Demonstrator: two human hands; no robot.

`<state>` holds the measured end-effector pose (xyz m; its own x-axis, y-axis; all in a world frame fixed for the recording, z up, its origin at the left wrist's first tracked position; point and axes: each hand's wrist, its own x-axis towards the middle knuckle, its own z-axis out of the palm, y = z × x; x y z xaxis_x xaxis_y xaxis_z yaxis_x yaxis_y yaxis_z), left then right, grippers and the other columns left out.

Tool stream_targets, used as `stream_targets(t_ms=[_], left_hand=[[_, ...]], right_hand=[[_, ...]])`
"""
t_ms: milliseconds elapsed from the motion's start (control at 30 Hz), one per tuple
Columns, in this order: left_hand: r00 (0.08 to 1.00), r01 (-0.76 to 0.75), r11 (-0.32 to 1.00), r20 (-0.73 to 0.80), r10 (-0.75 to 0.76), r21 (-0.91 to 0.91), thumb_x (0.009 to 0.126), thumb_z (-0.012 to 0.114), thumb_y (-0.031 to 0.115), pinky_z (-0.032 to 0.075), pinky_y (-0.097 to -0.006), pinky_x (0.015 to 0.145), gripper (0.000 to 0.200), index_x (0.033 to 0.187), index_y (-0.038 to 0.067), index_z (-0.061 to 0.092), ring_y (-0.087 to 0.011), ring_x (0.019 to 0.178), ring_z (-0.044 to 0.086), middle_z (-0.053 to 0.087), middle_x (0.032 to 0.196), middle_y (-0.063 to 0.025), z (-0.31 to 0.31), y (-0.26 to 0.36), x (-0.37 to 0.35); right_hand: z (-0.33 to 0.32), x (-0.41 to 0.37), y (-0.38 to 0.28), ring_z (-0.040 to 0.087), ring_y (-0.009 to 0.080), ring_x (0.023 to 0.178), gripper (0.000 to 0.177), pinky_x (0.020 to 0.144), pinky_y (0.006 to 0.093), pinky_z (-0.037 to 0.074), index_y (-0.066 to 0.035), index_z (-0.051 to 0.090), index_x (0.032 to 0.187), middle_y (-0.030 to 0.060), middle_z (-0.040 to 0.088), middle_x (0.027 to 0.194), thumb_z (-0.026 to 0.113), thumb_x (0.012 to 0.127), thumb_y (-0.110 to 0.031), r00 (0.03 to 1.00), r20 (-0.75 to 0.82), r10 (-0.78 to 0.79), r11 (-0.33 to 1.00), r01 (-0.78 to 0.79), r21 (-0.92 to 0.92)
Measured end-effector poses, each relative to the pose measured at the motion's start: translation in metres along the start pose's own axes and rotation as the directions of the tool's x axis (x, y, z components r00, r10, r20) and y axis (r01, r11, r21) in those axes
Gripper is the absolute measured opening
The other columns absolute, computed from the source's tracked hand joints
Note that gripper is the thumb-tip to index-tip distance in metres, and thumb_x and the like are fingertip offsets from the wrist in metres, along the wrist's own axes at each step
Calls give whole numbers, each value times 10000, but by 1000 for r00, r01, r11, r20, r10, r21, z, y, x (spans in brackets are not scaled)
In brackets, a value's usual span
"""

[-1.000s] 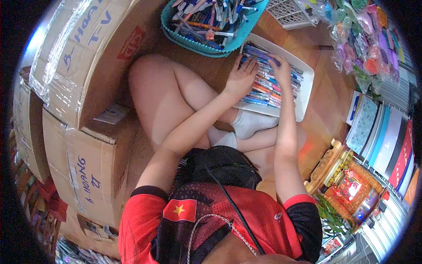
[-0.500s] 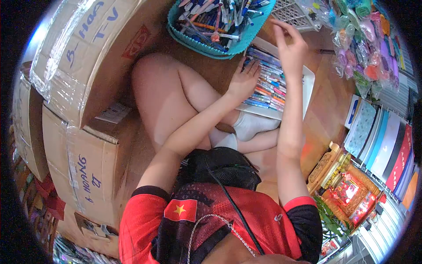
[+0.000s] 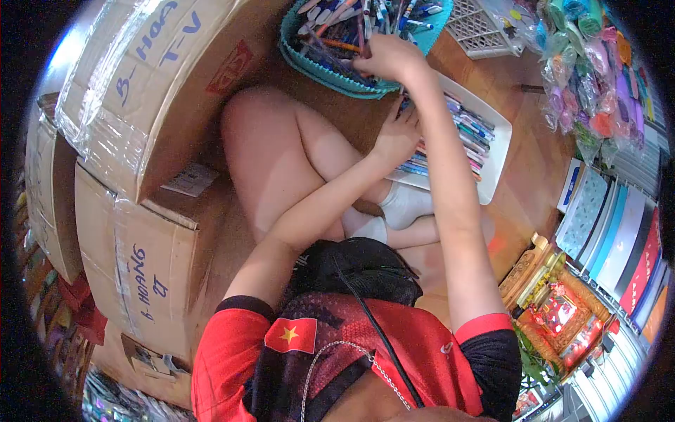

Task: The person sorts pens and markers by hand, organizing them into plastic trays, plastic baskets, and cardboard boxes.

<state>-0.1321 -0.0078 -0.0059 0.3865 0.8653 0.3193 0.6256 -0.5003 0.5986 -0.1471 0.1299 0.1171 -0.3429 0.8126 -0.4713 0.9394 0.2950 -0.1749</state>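
A white tray (image 3: 500, 160) on the floor holds many pens (image 3: 472, 133) lying side by side in a dense layer. My left hand (image 3: 398, 138) rests at the tray's left side, fingers stretched over the pens there. Beyond the tray is a teal basket (image 3: 330, 83) with a scalloped rim, heaped with loose pens (image 3: 337, 32). Over the basket's near right rim reaches my right hand (image 3: 394, 58), its fingertips pinched on a pen (image 3: 361, 36) among the pile. My right forearm hides part of the tray.
Large taped cardboard boxes (image 3: 140, 246) are stacked on my left. A white plastic crate (image 3: 481, 32) lies at the back right, beside hanging bagged goods (image 3: 590, 77). An ornate wooden shrine (image 3: 559, 313) stands at the right. My crossed legs (image 3: 281, 162) are in front of me.
My right hand has moved left from above the tray's far edge into the basket, with its fingers now on a pen. My left hand has stayed at the tray. The view has shifted slightly.
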Motion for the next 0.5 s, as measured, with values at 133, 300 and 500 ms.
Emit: stream_targets(t_ms=[133, 300, 500], left_hand=[[999, -37, 997, 14, 36, 72, 734, 535, 139, 182, -491, 1096, 454, 1163, -6, 538, -254, 1229, 431, 491, 1272, -151, 0, -1, 1], [998, -44, 999, 53, 43, 23, 720, 561, 107, 167, -487, 1101, 459, 1165, -8, 540, -257, 1242, 420, 475, 1291, -158, -7, -2, 1], [987, 74, 798, -71, -144, -598, 739, 511, -36, 398, -426, 953, 359, 1083, 34, 579, -308, 1075, 541, 582, 1101, -165, -31, 0, 8]], right_hand=[[-8, -14, 2, 620, 335, 944, 361, 812, 478, 467, -41, 670, 948, 187, 647, 983, 550, 813, -353, 999, 31, -21, 995, 24, -93], [-25, -54, 6, 590, 402, 878, 355, 784, 473, 462, -40, 610, 918, 233, 618, 890, 453, 867, -354, 972, -233, 33, 999, -37, -14], [-35, -133, 56, 633, 303, 717, 249, 684, 362, 479, -48, 618, 998, 176, 646, 807, 530, 892, -255, 836, -504, 217, 879, 57, 474]])
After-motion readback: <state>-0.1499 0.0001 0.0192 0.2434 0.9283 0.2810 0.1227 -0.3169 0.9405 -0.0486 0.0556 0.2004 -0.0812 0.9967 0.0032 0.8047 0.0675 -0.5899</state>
